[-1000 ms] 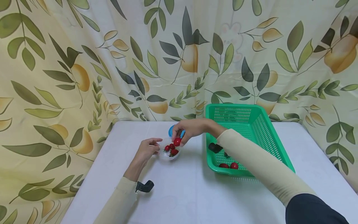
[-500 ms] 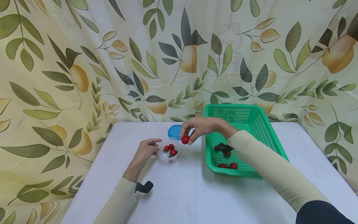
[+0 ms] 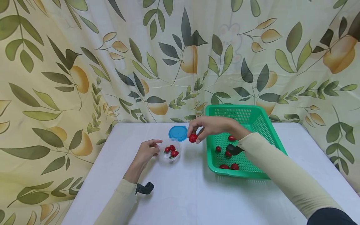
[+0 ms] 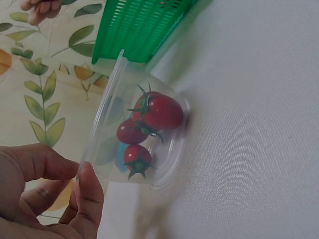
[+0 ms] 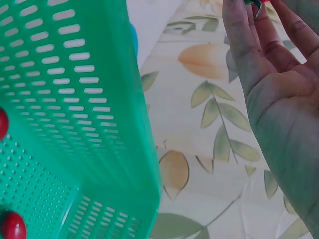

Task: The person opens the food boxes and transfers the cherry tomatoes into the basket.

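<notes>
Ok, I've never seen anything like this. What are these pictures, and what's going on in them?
There's no machine arm here, just a person's two bare hands, with a small camera worn on each wrist. The wide picture comes from a camera on the head, looking forward and down; the other two come from the wrists.

On the white table are a clear tub with red tomatoes inside, a blue lid behind it, and, to the right, a green basket with more tomatoes.

The left hand pinches the tub's rim. The right hand holds one tomato above the table, beside the basket.
</notes>
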`<move>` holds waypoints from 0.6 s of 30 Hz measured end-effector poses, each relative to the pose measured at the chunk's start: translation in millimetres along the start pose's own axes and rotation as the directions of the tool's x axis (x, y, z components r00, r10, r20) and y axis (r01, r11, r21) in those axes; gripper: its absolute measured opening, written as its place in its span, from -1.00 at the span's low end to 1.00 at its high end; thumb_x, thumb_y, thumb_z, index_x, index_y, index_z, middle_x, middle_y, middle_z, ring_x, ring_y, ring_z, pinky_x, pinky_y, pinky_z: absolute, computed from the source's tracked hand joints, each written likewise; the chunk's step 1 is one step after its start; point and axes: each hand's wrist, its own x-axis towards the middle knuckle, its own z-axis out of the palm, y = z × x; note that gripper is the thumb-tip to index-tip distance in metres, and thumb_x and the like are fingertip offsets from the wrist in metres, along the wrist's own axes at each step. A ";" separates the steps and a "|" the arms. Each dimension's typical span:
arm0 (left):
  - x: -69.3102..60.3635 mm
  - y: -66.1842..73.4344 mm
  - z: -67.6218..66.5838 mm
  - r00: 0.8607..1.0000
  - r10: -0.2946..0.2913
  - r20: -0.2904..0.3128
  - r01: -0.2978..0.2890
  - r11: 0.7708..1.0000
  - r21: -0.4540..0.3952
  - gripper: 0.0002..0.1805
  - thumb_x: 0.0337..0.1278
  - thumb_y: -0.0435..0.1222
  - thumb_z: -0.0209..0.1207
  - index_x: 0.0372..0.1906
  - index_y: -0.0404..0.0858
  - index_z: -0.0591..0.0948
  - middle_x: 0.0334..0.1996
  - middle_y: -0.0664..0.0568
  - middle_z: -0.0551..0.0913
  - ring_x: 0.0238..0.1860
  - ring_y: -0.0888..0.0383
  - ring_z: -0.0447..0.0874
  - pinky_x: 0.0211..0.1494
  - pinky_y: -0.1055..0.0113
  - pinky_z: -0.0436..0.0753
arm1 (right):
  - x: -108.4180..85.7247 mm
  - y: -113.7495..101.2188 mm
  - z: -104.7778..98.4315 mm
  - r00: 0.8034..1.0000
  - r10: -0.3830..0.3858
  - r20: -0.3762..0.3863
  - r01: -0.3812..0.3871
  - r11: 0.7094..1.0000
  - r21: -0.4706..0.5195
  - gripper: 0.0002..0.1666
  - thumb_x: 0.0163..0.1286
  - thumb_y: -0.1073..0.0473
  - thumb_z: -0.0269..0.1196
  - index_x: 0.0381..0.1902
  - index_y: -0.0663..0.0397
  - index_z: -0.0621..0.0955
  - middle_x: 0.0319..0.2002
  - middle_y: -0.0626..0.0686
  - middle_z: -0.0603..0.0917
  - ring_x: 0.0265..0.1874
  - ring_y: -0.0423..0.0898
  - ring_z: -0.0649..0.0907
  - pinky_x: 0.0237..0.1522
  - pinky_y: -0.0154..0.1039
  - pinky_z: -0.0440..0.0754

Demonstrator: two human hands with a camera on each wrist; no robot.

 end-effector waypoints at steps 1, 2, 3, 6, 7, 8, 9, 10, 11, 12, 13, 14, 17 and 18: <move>-0.2 0.1 0.0 1.000 0.002 0.001 -0.002 1.000 -0.001 -0.60 0.23 -0.51 0.18 0.17 -0.32 0.67 -0.18 -0.11 0.51 -0.20 0.03 0.50 -0.16 0.35 0.70 | -2.3 0.5 -0.6 1.000 0.000 -0.004 0.000 1.000 0.001 -0.56 0.22 0.22 0.49 0.08 -0.02 0.70 0.06 0.00 0.64 0.10 0.02 0.61 0.03 -0.13 0.72; -0.4 0.0 0.0 1.000 0.004 0.001 -0.004 1.000 0.000 -0.60 0.23 -0.51 0.18 0.17 -0.32 0.67 -0.18 -0.11 0.51 -0.20 0.03 0.51 -0.16 0.35 0.70 | -4.8 1.2 -1.1 1.000 0.003 -0.010 -0.003 1.000 -0.001 -0.57 0.21 0.23 0.49 0.06 -0.05 0.70 0.06 -0.01 0.64 0.10 0.01 0.61 0.03 -0.13 0.72; -0.5 -0.2 0.1 1.000 0.007 0.001 -0.007 1.000 0.000 -0.60 0.24 -0.51 0.18 0.17 -0.32 0.67 -0.19 -0.11 0.51 -0.20 0.03 0.51 -0.16 0.35 0.70 | -7.3 1.7 -1.7 1.000 0.009 -0.013 -0.009 1.000 -0.002 -0.58 0.21 0.24 0.49 0.05 -0.08 0.71 0.06 -0.02 0.64 0.10 0.01 0.61 0.03 -0.13 0.72; -0.3 -0.5 0.2 1.000 0.012 0.000 -0.012 1.000 0.003 -0.61 0.25 -0.50 0.18 0.16 -0.33 0.67 -0.18 -0.11 0.51 -0.20 0.03 0.51 -0.16 0.35 0.71 | -15.3 4.5 -3.4 1.000 0.017 -0.024 -0.017 1.000 -0.009 -0.59 0.20 0.23 0.50 0.01 -0.14 0.73 0.04 -0.03 0.65 0.09 0.01 0.61 0.04 -0.13 0.72; -0.1 -0.3 0.3 1.000 0.012 0.000 -0.012 1.000 0.001 -0.61 0.25 -0.50 0.18 0.16 -0.32 0.67 -0.18 -0.11 0.51 -0.19 0.03 0.51 -0.15 0.35 0.71 | -18.0 6.0 -3.9 0.999 0.018 -0.028 -0.018 1.000 -0.010 -0.60 0.19 0.22 0.51 0.01 -0.16 0.73 0.04 -0.03 0.65 0.09 0.01 0.61 0.04 -0.13 0.72; 0.2 -0.4 0.4 1.000 0.012 -0.001 -0.012 1.000 0.001 -0.61 0.25 -0.50 0.18 0.16 -0.32 0.67 -0.18 -0.11 0.51 -0.19 0.03 0.51 -0.15 0.35 0.70 | -20.6 7.4 -4.4 0.999 0.021 -0.031 -0.021 1.000 -0.009 -0.60 0.19 0.21 0.51 0.00 -0.19 0.73 0.04 -0.04 0.65 0.10 0.01 0.61 0.05 -0.14 0.72; 0.5 -0.8 0.5 1.000 0.013 -0.001 -0.013 1.000 0.002 -0.61 0.25 -0.50 0.18 0.16 -0.32 0.67 -0.18 -0.11 0.51 -0.18 0.03 0.50 -0.15 0.35 0.71 | -23.2 8.8 -4.8 0.999 0.020 -0.032 -0.020 1.000 -0.005 -0.60 0.19 0.21 0.51 0.00 -0.18 0.73 0.05 -0.03 0.65 0.10 0.02 0.61 0.06 -0.13 0.71; 0.8 -0.8 0.5 1.000 0.012 -0.001 -0.012 1.000 0.002 -0.61 0.25 -0.50 0.18 0.16 -0.32 0.67 -0.17 -0.12 0.51 -0.18 0.02 0.50 -0.14 0.34 0.71 | -26.0 10.1 -5.2 0.999 0.022 -0.036 -0.022 1.000 -0.004 -0.60 0.20 0.20 0.51 0.00 -0.19 0.73 0.05 -0.04 0.65 0.11 0.02 0.60 0.06 -0.13 0.71; 0.8 -1.1 0.7 1.000 0.012 -0.001 -0.012 1.000 0.005 -0.61 0.25 -0.50 0.18 0.17 -0.32 0.67 -0.17 -0.12 0.51 -0.18 0.02 0.50 -0.14 0.34 0.71 | -28.7 11.5 -5.6 0.999 0.023 -0.039 -0.023 1.000 0.001 -0.60 0.20 0.19 0.51 0.00 -0.19 0.73 0.05 -0.03 0.65 0.11 0.02 0.60 0.06 -0.13 0.71; 0.9 -1.2 0.7 1.000 0.009 -0.001 -0.009 1.000 0.005 -0.61 0.25 -0.50 0.18 0.17 -0.32 0.67 -0.17 -0.12 0.51 -0.17 0.02 0.50 -0.14 0.34 0.71 | -31.3 13.0 -6.1 0.999 0.023 -0.041 -0.023 1.000 0.007 -0.60 0.20 0.19 0.50 0.01 -0.18 0.72 0.06 -0.03 0.64 0.12 0.03 0.60 0.08 -0.13 0.70; 1.0 -1.3 0.8 1.000 0.007 -0.001 -0.007 1.000 0.006 -0.61 0.25 -0.50 0.18 0.17 -0.31 0.67 -0.16 -0.12 0.51 -0.17 0.02 0.50 -0.13 0.34 0.71 | -33.9 14.6 -6.5 0.999 0.024 -0.045 -0.024 1.000 0.008 -0.61 0.21 0.18 0.50 0.01 -0.18 0.72 0.06 -0.03 0.65 0.12 0.03 0.60 0.08 -0.12 0.70; 0.9 -1.6 0.8 1.000 0.005 -0.001 -0.005 1.000 0.010 -0.61 0.25 -0.50 0.18 0.17 -0.31 0.67 -0.16 -0.12 0.51 -0.16 0.02 0.50 -0.13 0.34 0.71 | -36.7 16.3 -7.0 0.998 0.026 -0.050 -0.026 1.000 0.009 -0.61 0.22 0.18 0.49 0.02 -0.18 0.72 0.06 -0.02 0.65 0.12 0.03 0.60 0.08 -0.12 0.70; 0.7 -2.0 0.8 1.000 0.000 -0.001 0.000 1.000 0.014 -0.61 0.26 -0.49 0.17 0.18 -0.31 0.67 -0.15 -0.12 0.52 -0.15 0.01 0.50 -0.13 0.35 0.70 | -44.8 21.6 -8.5 0.998 0.031 -0.059 -0.031 0.999 0.016 -0.62 0.24 0.17 0.48 0.03 -0.18 0.71 0.05 -0.02 0.65 0.11 0.02 0.60 0.10 -0.12 0.69; 0.7 -1.9 0.9 1.000 -0.002 -0.002 0.002 1.000 0.014 -0.61 0.26 -0.49 0.17 0.18 -0.30 0.67 -0.15 -0.12 0.51 -0.15 0.01 0.50 -0.13 0.35 0.70 | -47.5 23.5 -9.1 0.998 0.028 -0.062 -0.027 1.000 0.017 -0.62 0.24 0.17 0.48 0.03 -0.17 0.70 0.05 -0.02 0.65 0.11 0.02 0.60 0.12 -0.12 0.69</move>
